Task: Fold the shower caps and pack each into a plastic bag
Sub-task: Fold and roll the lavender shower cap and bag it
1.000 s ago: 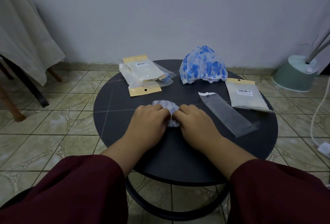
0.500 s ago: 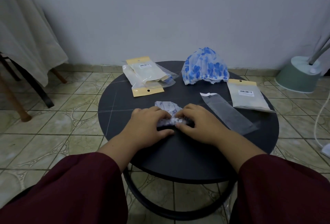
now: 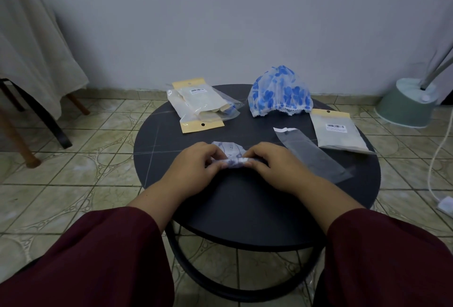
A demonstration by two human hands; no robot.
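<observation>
A round black table (image 3: 245,208) is standing on patterned beige floor tiles (image 3: 73,184) before a plain pale wall (image 3: 220,12), dimly lit.

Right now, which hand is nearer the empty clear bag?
Right. The right hand sits just beside the empty clear bag, gripping the folded cap; the left hand grips the cap's far end.
</observation>
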